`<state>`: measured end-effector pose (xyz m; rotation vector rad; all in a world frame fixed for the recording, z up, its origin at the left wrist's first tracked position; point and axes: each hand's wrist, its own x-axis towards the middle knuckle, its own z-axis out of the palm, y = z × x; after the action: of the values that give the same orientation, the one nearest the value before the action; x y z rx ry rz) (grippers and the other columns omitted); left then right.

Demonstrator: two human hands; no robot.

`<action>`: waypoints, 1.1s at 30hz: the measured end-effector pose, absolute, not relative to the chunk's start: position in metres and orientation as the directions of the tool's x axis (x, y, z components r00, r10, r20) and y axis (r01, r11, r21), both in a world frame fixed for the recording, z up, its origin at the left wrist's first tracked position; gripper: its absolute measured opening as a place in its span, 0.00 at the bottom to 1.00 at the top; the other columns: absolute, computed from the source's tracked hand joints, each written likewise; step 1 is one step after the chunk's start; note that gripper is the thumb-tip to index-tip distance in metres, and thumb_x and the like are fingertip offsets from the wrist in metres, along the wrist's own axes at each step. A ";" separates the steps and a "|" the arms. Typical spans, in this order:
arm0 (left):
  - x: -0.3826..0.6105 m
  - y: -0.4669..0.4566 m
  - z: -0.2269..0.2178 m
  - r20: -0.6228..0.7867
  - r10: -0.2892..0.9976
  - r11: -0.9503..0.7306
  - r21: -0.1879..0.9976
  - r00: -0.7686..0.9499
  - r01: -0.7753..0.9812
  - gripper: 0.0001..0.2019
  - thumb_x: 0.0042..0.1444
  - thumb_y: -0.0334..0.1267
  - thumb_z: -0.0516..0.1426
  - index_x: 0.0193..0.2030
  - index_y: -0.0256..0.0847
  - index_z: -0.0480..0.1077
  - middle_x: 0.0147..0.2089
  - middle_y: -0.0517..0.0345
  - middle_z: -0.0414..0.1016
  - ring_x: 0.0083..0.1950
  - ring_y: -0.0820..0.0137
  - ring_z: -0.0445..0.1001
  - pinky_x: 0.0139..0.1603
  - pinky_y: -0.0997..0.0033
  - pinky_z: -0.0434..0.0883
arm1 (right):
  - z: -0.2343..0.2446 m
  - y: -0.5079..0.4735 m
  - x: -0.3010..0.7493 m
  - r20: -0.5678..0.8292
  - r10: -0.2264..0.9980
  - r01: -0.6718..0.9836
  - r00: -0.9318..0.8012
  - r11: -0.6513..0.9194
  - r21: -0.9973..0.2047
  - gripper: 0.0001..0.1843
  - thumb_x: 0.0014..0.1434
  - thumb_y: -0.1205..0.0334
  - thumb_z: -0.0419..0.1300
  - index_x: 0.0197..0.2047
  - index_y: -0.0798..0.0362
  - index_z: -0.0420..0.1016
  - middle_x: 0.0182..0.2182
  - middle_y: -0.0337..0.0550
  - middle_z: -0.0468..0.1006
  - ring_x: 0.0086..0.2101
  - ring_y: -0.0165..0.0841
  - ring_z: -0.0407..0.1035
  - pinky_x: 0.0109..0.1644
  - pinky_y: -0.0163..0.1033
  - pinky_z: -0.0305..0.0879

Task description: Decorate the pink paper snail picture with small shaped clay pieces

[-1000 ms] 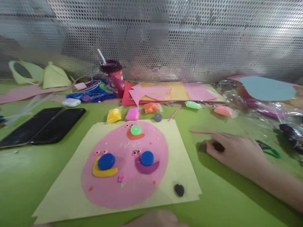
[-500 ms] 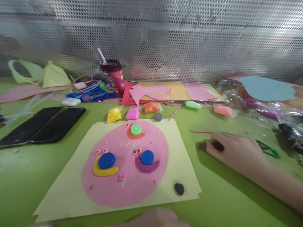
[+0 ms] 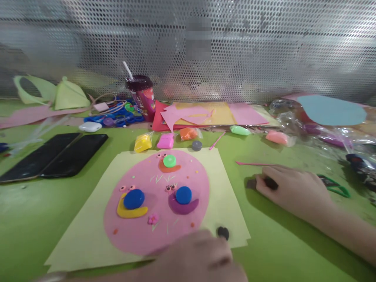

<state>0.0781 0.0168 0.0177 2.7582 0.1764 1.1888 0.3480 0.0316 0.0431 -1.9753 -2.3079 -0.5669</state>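
My right hand (image 3: 296,192) rests on the green table with thumb and fingers closed round a dark lump of clay (image 3: 270,183). A flat dark grey end pokes out past the thumb. Low in the view is my left hand (image 3: 202,254), blurred, over the near edge of a pale yellow sheet (image 3: 85,243); its fingers are smeared. Just beyond it lies a small black clay piece (image 3: 223,232). On the sheet a pink paper oval (image 3: 132,243) carries three clay snails with blue or green caps for shells, a pink flower and thin grass marks.
Clay packets in yellow (image 3: 143,143), pink (image 3: 165,141), orange (image 3: 189,134), green (image 3: 240,130) and coral (image 3: 277,137) line the back. Pink sticks (image 3: 252,163) and green-handled scissors (image 3: 337,187) lie by my right hand. A drink cup (image 3: 143,98) and black phones (image 3: 73,156) stand left.
My left hand has risen further into view over the sheet's near edge, toward the black clay piece. My right hand has stayed in place. The view has shifted slightly.
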 end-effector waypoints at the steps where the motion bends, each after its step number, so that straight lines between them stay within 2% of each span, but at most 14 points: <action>1: 0.075 0.023 0.024 0.738 0.158 -0.986 0.159 0.656 0.060 0.13 0.64 0.27 0.50 0.27 0.37 0.67 0.24 0.63 0.61 0.26 0.74 0.59 0.25 0.72 0.59 | 0.043 0.032 0.347 0.273 0.944 0.963 -0.186 0.120 0.241 0.17 0.59 0.53 0.48 0.22 0.49 0.64 0.23 0.37 0.77 0.20 0.35 0.67 0.22 0.35 0.46; 2: 0.072 0.029 0.029 0.711 0.244 -0.970 0.193 0.660 0.150 0.13 0.64 0.26 0.47 0.32 0.36 0.69 0.26 0.60 0.64 0.29 0.71 0.61 0.29 0.70 0.61 | 0.044 0.032 0.346 0.273 0.943 0.963 -0.189 0.123 0.241 0.17 0.59 0.53 0.48 0.22 0.49 0.64 0.23 0.38 0.78 0.20 0.35 0.68 0.22 0.35 0.46; 4: 0.067 0.039 0.037 0.634 0.323 -0.946 0.209 0.702 0.246 0.14 0.63 0.24 0.45 0.38 0.35 0.71 0.32 0.57 0.70 0.36 0.67 0.65 0.38 0.66 0.63 | 0.045 0.032 0.344 0.278 0.942 0.964 -0.190 0.124 0.237 0.17 0.59 0.54 0.47 0.21 0.49 0.64 0.23 0.38 0.78 0.20 0.35 0.67 0.22 0.35 0.46; 7: 0.063 0.046 0.038 0.577 0.378 -0.920 0.147 0.724 0.363 0.14 0.62 0.22 0.46 0.43 0.35 0.72 0.39 0.57 0.74 0.43 0.64 0.67 0.44 0.62 0.60 | 0.046 0.032 0.342 0.278 0.941 0.964 -0.194 0.130 0.232 0.18 0.59 0.54 0.46 0.20 0.50 0.64 0.22 0.38 0.77 0.19 0.34 0.67 0.21 0.35 0.46; 10: 0.063 0.046 0.033 0.572 0.374 -0.910 0.073 0.730 0.409 0.13 0.61 0.22 0.47 0.42 0.34 0.72 0.42 0.58 0.76 0.44 0.62 0.67 0.43 0.60 0.58 | 0.047 0.030 0.342 0.267 0.943 0.963 -0.198 0.136 0.232 0.17 0.58 0.55 0.46 0.21 0.50 0.64 0.22 0.36 0.77 0.19 0.34 0.68 0.21 0.34 0.48; 17: 0.063 0.043 0.030 0.537 0.367 -0.915 0.060 0.760 0.399 0.18 0.53 0.17 0.46 0.43 0.33 0.71 0.42 0.58 0.76 0.43 0.63 0.66 0.40 0.61 0.57 | 0.045 0.031 0.343 0.269 0.953 0.971 -0.141 0.080 0.226 0.16 0.59 0.54 0.47 0.22 0.49 0.64 0.22 0.37 0.77 0.19 0.36 0.69 0.20 0.34 0.48; 23: 0.065 0.044 0.030 0.571 0.354 -0.916 0.053 0.741 0.397 0.18 0.54 0.17 0.45 0.43 0.31 0.72 0.42 0.56 0.75 0.41 0.63 0.66 0.38 0.62 0.58 | 0.047 0.032 0.341 0.248 0.956 0.970 -0.157 0.102 0.221 0.17 0.59 0.55 0.48 0.22 0.50 0.65 0.23 0.37 0.78 0.20 0.34 0.68 0.21 0.34 0.49; 29: 0.065 0.043 0.031 0.544 0.373 -0.908 0.047 0.752 0.416 0.19 0.55 0.17 0.44 0.43 0.32 0.73 0.42 0.57 0.76 0.41 0.64 0.67 0.37 0.62 0.62 | 0.047 0.030 0.342 0.251 0.954 0.967 -0.162 0.103 0.234 0.16 0.59 0.56 0.49 0.23 0.50 0.67 0.24 0.37 0.78 0.20 0.33 0.68 0.22 0.34 0.48; 33: 0.064 0.043 0.030 0.561 0.378 -0.905 0.057 0.736 0.422 0.20 0.56 0.17 0.43 0.43 0.31 0.73 0.42 0.56 0.76 0.41 0.64 0.68 0.37 0.62 0.62 | 0.046 0.029 0.341 0.265 0.948 0.962 -0.179 0.112 0.250 0.14 0.58 0.58 0.50 0.22 0.50 0.65 0.25 0.36 0.79 0.21 0.33 0.68 0.23 0.34 0.48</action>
<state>0.0642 0.0434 0.0299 2.9958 0.6914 0.9424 0.3410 0.0289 0.0461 -1.9878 -2.3129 -0.5718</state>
